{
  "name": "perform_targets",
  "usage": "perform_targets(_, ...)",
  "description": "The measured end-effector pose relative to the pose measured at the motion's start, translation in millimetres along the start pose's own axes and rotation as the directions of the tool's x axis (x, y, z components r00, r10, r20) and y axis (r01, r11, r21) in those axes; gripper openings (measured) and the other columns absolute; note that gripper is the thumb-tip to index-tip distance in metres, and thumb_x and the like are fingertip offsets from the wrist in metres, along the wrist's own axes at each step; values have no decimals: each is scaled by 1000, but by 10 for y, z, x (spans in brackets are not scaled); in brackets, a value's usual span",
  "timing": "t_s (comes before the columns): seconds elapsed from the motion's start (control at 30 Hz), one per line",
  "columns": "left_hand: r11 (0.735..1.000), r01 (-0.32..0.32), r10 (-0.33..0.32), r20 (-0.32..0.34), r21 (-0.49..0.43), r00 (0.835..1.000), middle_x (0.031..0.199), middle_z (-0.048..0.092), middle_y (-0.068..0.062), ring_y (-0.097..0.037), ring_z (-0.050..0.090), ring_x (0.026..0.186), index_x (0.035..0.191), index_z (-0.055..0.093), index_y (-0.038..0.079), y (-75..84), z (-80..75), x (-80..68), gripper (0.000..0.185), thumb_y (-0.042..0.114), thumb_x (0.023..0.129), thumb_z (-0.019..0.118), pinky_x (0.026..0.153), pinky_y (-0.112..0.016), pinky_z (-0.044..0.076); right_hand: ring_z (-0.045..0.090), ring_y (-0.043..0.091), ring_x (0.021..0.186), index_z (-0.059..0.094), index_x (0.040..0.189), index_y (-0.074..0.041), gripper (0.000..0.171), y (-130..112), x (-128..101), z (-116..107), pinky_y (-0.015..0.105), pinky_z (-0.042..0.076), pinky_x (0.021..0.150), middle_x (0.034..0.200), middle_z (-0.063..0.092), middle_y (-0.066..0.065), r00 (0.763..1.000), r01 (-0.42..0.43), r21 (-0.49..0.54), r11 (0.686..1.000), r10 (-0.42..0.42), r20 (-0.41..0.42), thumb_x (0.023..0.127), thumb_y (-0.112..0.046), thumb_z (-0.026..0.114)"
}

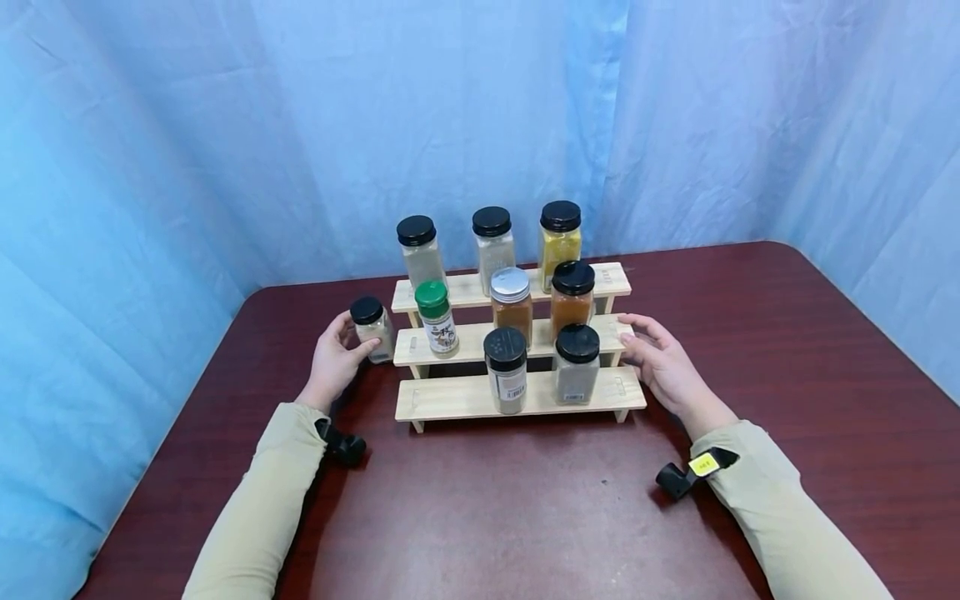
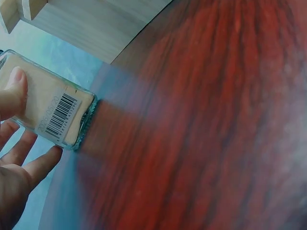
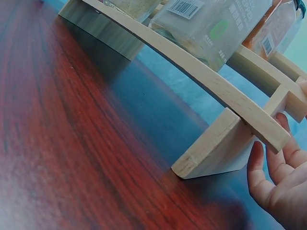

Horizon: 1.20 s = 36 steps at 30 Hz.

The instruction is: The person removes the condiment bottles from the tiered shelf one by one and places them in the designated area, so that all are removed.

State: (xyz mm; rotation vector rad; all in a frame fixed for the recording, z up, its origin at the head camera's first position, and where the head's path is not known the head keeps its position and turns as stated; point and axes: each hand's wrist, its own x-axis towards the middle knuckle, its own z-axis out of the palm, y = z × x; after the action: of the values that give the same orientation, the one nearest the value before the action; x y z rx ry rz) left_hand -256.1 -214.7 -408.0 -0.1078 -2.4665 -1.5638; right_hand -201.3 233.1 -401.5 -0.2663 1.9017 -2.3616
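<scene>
Head view: eight jars stand on the three-step wooden rack [image 1: 465,395]. Three are on the top step, three on the middle, two on the bottom. A ninth, the small jar [image 1: 372,329], is off the rack on the table [image 1: 525,500], at the rack's left end and in the left hand [image 1: 333,360]. Judged from this, the shelving is nearly complete, with one jar outstanding; the bottom step has bare board at its left part, near that hand.

Left hand: thumb and fingers are curled round the small jar, pinching its glass sides. The left wrist view shows the thumb [image 2: 14,91] on the label face and a fingertip touching by the base.

Right hand [image 1: 663,362]: fingers relaxed and spread, holding nothing, resting at the rack's right end. Contact with the wood cannot be confirmed; the right wrist view shows the fingers [image 3: 271,165] just beside the end support.

Materials: rack of pale, unfinished-looking wood with flat boards and slab supports. Jars of clear glass, mostly square-sided, mostly black-capped; the green-capped jar [image 1: 437,317] and the silver-capped jar [image 1: 512,305] are the exceptions. Contents are powders, grey, white, yellow and orange-brown. Table is glossy dark red wood grain
</scene>
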Motion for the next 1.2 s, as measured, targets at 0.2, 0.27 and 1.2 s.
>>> perform_targets(0.2, 1000, -10, 11, 13, -9, 1000, 134, 51, -24, -36, 48, 126, 137, 43, -1, -1, -13, 73, 55, 3, 87, 65, 109, -46, 35, 63, 4, 83, 53, 115, -26, 20, -38, 10, -4, 21, 54, 71, 102, 63, -11, 1000, 17, -9, 1000, -17, -2, 98, -15, 50)
perform_targets(0.27, 1000, -8, 8, 17, -15, 1000, 135, 51, -24, -36, 48, 127, 138, 43, -1, -5, -23, 95, 55, 3, 88, 65, 108, -46, 36, 64, 4, 83, 52, 115, -26, 20, -48, 11, -6, 21, 54, 71, 102, 63, -11, 1000, 19, -9, 1000, -19, 2, 98, -15, 50)
perform_targets(1.2, 998, 51, -49, 42, -33, 998, 140, 46, -22, -34, 43, 132, 144, 38, 4, -53, -74, 230, 59, 4, 90, 62, 111, -44, 33, 63, 3, 83, 51, 117, -24, 21, 0, -12, 19, 21, 53, 72, 103, 63, -11, 1000, 18, 9, 1000, -18, 14, 99, -14, 48)
